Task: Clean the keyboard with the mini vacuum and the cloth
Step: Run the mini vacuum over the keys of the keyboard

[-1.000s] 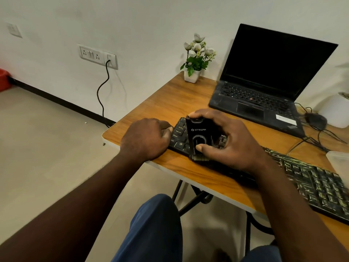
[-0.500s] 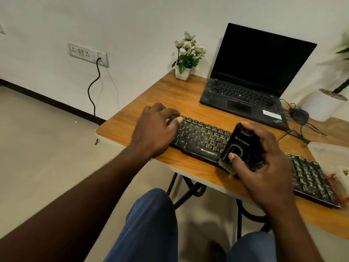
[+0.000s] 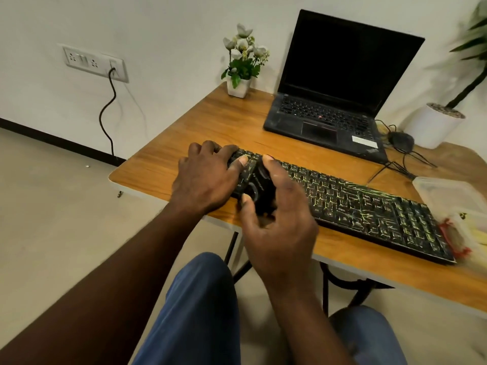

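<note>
A long black keyboard (image 3: 363,204) with pale green legends lies along the front of the wooden table (image 3: 216,122). My right hand (image 3: 279,219) grips the small black mini vacuum (image 3: 259,191) and holds it down on the keyboard's left end; it is blurred. My left hand (image 3: 203,177) rests on the keyboard's left edge, thumb on the keys and fingers curled over the far corner. I see no cloth that I can tell apart.
An open black laptop (image 3: 332,101) stands behind the keyboard, a small flower pot (image 3: 238,86) to its left. A clear plastic box (image 3: 453,196) sits at the keyboard's right end. Cables and a black mouse (image 3: 402,140) lie beside a white planter (image 3: 434,126).
My right hand has swept the vacuum from the keyboard's middle back to its left end, close to my left hand. My left hand has stayed at the left edge.
</note>
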A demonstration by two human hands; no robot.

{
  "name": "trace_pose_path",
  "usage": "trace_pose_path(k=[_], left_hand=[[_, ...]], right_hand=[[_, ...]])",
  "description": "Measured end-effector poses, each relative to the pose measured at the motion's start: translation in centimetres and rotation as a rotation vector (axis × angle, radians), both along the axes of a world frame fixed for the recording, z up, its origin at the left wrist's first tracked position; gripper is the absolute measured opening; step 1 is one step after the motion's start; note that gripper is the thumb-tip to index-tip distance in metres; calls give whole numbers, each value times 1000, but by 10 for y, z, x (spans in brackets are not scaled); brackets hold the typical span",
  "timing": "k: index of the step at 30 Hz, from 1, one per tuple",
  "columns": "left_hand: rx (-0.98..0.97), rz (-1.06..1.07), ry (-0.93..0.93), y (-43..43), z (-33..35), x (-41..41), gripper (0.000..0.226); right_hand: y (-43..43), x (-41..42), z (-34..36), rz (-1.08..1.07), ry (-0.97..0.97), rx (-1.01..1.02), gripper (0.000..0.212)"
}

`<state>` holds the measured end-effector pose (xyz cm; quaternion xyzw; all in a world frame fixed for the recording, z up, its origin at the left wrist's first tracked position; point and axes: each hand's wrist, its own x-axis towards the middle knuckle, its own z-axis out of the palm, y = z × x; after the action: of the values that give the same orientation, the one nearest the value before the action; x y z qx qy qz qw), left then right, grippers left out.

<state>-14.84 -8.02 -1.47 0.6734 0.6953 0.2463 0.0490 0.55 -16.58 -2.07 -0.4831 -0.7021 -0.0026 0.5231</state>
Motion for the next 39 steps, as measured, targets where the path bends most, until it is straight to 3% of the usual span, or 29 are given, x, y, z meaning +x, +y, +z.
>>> trace_pose_path(k=[4,15,23,29,35,39], left_hand=[[11,-4,-10,1,-2,1,52],[15,-6,-12,1,-2,0,50],[13,0,-17,-2,0,3,47],[7,-1,-17,-2,0,3,47],[5,-7,-15,-2,0,2,47],[5,-6,-14,-2,0,2,47]], right_hand=[[2,3,-1,17,7,-12,69],[-22,81,0,-381,97,-36,72],[-20,29,-2,-147,69,-12,71],[-26,64,-7,-403,167,35,70],[-19,46,-2,-207,185,-36,70],[-21,59,-5,-349,213,52,70]])
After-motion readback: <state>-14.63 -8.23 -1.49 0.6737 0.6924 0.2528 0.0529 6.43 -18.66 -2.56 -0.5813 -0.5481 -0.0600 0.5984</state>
